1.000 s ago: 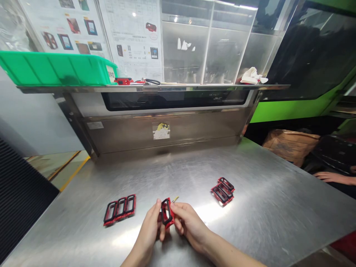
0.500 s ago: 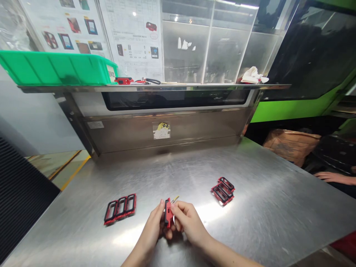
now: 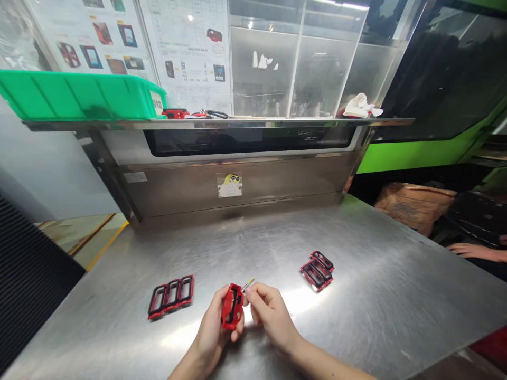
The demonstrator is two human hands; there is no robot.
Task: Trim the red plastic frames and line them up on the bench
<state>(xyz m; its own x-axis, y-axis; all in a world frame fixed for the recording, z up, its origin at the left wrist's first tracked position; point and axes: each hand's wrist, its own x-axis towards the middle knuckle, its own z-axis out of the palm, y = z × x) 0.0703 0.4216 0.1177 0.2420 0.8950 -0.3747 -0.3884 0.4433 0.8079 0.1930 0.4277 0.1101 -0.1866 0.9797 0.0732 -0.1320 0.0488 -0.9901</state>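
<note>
Between the fingers of my left hand [image 3: 214,330] is a red and black plastic frame [image 3: 232,307], its red inner face turned up. My right hand [image 3: 273,316] is closed just right of it, pinching a thin pointed tool with a yellowish end [image 3: 248,284]; its exact kind is too small to make out. The tool sticks out up and away past my fingertips. Three similar frames stand in a touching row [image 3: 171,297] on the metal table to the left. More such frames [image 3: 317,271] lie grouped on the right.
The steel table [image 3: 253,237] ends at a metal back panel. A shelf [image 3: 257,124] above it carries a green bin [image 3: 79,97], a red part [image 3: 176,113] and a white crumpled cloth [image 3: 361,106]. Another person's hand [image 3: 477,252] rests near a brown bag [image 3: 414,206] at right.
My left hand has turned the frame from its edge to show its inner red face. My right hand has come slightly away from it, still pinching the thin tool.
</note>
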